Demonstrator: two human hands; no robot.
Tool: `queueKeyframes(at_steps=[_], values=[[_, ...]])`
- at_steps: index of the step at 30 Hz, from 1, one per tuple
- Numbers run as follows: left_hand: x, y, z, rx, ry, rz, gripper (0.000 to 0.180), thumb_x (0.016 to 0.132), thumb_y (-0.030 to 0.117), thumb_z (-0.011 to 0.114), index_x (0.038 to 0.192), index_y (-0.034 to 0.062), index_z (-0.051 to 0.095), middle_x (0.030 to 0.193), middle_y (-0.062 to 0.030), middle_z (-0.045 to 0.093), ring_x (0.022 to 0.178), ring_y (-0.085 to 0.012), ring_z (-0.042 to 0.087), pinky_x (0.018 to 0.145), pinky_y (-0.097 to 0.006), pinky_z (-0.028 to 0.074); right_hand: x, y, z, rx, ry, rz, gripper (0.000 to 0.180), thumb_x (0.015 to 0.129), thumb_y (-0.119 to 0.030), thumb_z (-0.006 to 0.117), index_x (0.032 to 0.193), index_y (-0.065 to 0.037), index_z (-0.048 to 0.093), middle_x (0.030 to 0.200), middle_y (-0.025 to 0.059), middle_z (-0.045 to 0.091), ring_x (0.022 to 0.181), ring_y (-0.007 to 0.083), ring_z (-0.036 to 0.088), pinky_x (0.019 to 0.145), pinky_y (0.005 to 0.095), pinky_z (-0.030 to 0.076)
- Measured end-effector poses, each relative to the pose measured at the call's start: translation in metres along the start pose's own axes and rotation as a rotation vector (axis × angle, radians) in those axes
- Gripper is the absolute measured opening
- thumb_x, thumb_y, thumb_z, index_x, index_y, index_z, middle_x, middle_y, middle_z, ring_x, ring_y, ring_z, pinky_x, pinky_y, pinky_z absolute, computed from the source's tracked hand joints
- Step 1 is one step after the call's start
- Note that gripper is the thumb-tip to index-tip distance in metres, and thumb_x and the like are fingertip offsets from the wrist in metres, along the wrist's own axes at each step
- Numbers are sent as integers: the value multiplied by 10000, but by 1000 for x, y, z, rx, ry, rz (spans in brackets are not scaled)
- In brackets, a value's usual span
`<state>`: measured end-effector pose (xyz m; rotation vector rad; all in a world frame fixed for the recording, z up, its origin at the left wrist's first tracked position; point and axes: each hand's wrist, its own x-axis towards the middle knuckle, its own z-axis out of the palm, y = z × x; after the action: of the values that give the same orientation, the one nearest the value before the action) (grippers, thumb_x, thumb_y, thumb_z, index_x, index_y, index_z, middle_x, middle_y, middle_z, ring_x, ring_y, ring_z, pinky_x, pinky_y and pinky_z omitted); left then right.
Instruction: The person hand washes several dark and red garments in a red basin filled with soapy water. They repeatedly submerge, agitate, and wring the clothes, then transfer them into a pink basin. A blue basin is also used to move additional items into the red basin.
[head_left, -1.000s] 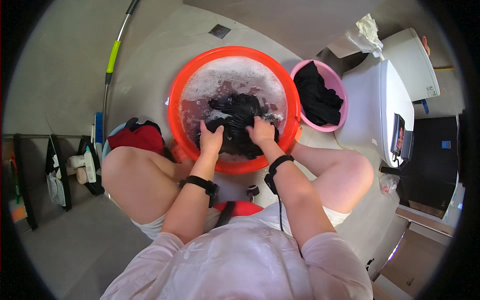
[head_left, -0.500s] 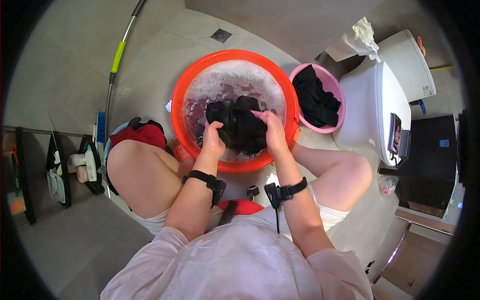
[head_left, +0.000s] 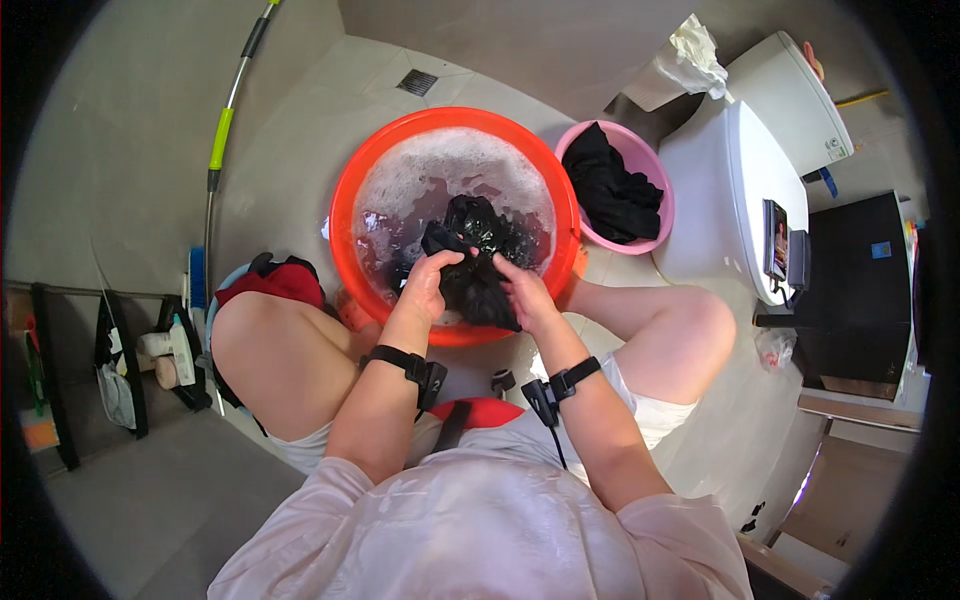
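Observation:
A wet black garment [head_left: 478,298] lies bunched in the soapy water of a large orange-red basin [head_left: 344,205], its near part raised toward the basin's near rim. My left hand [head_left: 426,287] grips the garment's left side, thumb and fingers pinching a fold. On the other side my right hand [head_left: 526,296] holds the cloth between thumb and fingers. White foam [head_left: 455,155] covers the far half of the water. Part of the garment is under water, and its kind cannot be made out.
Right of the basin stands a pink tub [head_left: 665,205] with black clothes [head_left: 612,190], beside a white toilet [head_left: 765,165]. At left are a tub of clothes with a dark red piece [head_left: 275,285], a long-handled brush [head_left: 197,275] and a wall rack [head_left: 120,350]. A floor drain [head_left: 417,82] lies beyond.
The garment, spread between my hands before, is now bunched and twisted, with its near end drawn toward me. My hands have come closer together. The whole view has shifted slightly.

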<state>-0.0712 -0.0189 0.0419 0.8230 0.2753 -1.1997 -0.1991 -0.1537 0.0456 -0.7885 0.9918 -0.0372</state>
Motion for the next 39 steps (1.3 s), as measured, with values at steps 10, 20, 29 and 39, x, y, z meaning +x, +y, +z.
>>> queueKeyframes(at_steps=[10,20,29,39], values=[[-5,2,1,-251,14,146,564,948,569,551,1205,75,641,1140,-97,694,1037,-255,646,981,-412,475,-6,4,6,-286,97,-524,484,891,-77,629,1349,32,518,1248,137,616,1108,185,588,958,251,443],[-54,25,60,352,-52,503,419,866,79,736,1257,50,588,1138,-31,651,1046,-156,611,922,-320,489,-53,-22,37,-917,-234,-886,738,768,-175,774,1428,-74,461,1267,174,580,1202,340,554,1057,403,427],[-131,112,174,345,-91,834,211,951,129,667,1138,32,649,1067,-38,687,941,-148,660,817,-311,539,-62,-79,86,-825,-377,-1157,1325,509,-397,975,1495,62,218,1466,265,401,1394,359,385,1158,423,308],[-257,263,298,429,-697,1231,206,1018,130,543,1135,-28,602,1057,-134,673,966,-244,671,911,-378,556,-112,-200,114,-849,-382,-1328,273,836,-206,761,996,1,683,949,150,696,832,251,656,739,385,506]])
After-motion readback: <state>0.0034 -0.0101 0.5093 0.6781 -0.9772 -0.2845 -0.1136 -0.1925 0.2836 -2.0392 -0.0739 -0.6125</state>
